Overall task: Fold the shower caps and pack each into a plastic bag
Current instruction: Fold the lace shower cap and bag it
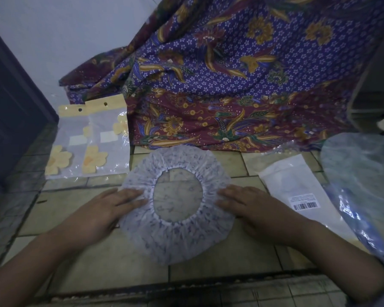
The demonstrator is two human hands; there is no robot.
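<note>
Our left hand (111, 207) and right hand (246, 202) press flat, unclenched, on the cap (177, 235); we judge: fold near edge squarely to far.

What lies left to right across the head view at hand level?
In order: left hand → shower cap → right hand → white packet with a barcode label → blue plastic bag.

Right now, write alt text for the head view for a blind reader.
Left hand and right hand rest flat on opposite sides of a white shower cap spread opening-up on a tiled floor. Flowered plastic bags lie to its left, a barcoded packet to its right, patterned cloth behind.
</note>
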